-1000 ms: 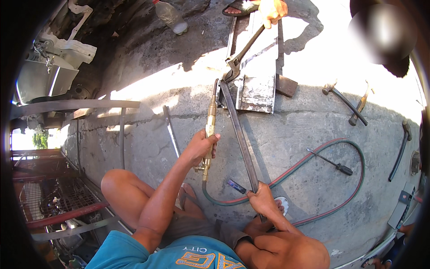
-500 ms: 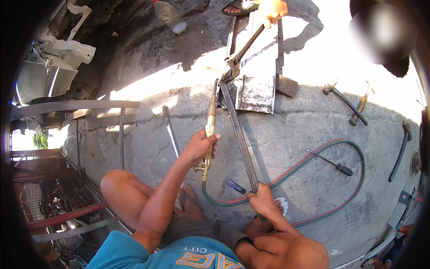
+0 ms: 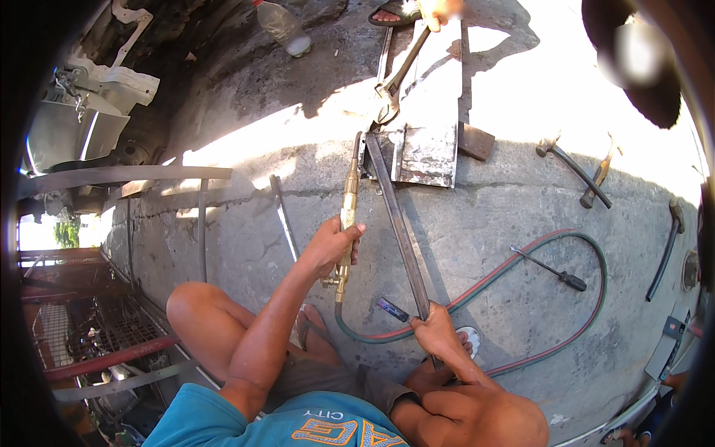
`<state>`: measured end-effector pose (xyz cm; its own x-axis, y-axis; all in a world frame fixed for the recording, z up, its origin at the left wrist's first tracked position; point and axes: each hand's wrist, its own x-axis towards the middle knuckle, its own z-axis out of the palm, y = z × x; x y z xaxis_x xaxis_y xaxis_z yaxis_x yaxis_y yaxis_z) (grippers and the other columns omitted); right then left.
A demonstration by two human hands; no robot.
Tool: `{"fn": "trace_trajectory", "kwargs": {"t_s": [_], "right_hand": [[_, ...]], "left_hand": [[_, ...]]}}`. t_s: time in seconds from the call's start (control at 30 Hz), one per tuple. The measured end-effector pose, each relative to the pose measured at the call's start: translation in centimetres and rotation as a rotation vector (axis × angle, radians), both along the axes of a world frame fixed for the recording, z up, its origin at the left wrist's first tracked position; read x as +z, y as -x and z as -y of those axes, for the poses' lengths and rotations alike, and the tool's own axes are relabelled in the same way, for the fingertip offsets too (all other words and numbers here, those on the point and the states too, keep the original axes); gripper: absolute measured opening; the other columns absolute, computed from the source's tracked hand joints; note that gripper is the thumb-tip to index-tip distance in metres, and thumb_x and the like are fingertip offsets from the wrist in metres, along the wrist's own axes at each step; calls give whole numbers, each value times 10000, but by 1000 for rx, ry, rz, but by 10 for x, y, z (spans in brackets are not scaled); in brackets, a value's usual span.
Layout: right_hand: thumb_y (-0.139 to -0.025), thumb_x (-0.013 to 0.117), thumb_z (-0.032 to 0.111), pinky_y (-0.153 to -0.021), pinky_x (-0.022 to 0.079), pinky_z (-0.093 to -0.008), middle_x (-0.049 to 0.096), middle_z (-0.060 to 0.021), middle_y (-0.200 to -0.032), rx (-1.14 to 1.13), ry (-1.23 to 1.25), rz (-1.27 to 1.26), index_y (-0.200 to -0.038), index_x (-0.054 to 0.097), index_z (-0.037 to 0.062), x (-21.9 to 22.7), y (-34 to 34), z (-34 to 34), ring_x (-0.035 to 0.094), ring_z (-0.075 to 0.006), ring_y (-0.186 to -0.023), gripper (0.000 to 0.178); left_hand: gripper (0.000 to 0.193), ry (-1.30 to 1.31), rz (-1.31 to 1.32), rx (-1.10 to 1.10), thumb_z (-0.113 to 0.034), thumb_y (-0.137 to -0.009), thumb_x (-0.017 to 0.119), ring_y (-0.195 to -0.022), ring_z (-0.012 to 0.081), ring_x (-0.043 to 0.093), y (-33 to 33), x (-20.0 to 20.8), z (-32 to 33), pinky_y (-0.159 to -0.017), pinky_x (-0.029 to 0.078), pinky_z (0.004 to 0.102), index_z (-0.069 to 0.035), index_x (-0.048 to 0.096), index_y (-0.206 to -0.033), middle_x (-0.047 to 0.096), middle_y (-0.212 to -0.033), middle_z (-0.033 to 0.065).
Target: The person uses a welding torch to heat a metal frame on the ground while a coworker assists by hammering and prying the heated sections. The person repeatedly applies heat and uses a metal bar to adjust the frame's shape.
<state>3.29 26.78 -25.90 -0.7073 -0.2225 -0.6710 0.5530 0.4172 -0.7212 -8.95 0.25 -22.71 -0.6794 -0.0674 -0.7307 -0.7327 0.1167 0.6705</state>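
Observation:
My left hand [image 3: 331,244] is wrapped round a brass gas torch [image 3: 350,203], whose bent tip points away from me beside the work. In my right hand [image 3: 434,329] is the near end of a long dark metal bar [image 3: 398,216]. The bar's far end meets the edge of a metal channel piece [image 3: 426,153] on the ground. There, an adjustable wrench [image 3: 389,104] stands at the joint, its handle gripped by another person's hand [image 3: 439,10]. Whether the torch burns cannot be seen in the glare.
Red and green hoses [image 3: 600,279] loop over the concrete at right, around a screwdriver [image 3: 572,281]. Hammers [image 3: 588,200] lie farther right. A wooden block [image 3: 477,141] touches the channel. At left are a metal frame [image 3: 202,223] and a narrow metal strip [image 3: 284,220]. A plastic bottle [image 3: 283,30] lies far off.
The other person's hand and the wrench handle have shifted slightly to the left, and that person's head has moved. My hands, the torch and the bar stay nearly in place.

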Motion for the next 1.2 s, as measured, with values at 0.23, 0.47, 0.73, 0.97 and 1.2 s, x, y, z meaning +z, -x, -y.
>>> {"fn": "trace_trajectory", "kwargs": {"t_s": [0.23,0.47,0.73,0.97,1.2], "right_hand": [[-901,692,98,-659,493,-395,645,-140,-717,2,-1,24,-1003,660,-72,4,2,0,614,-195,-677,201],[-872,675,83,-756,531,-449,697,-261,-808,7,-11,63,-1004,663,-92,7,5,1,728,-355,-815,220],[-894,686,82,-607,471,-393,609,-98,-659,-17,14,27,-909,653,-56,-4,-1,1,577,-159,-631,142],[-889,681,77,-579,453,-390,586,-88,-632,-23,20,46,-897,646,-56,-5,0,0,555,-155,-605,138],[-864,660,84,-709,518,-434,688,-217,-766,24,2,86,-1029,670,-85,-10,2,3,694,-300,-736,237]], "left_hand": [[281,6,13,-6,-256,-994,694,-607,175,591,-6,0,0,-547,532,358,-53,502,-1015,570,-770,40],[270,4,7,-5,-257,-998,686,-609,175,594,-9,2,0,-553,534,357,-59,504,-1016,571,-769,37],[288,-9,14,-10,-261,-992,695,-611,173,590,-3,3,-1,-557,526,350,-49,503,-1022,571,-776,41],[291,-4,20,-14,-264,-989,700,-619,170,589,-2,2,-3,-559,528,348,-52,504,-1022,573,-776,41],[286,-10,4,-19,-256,-987,701,-609,171,590,-5,2,1,-556,531,348,-49,506,-1022,575,-777,41]]}}
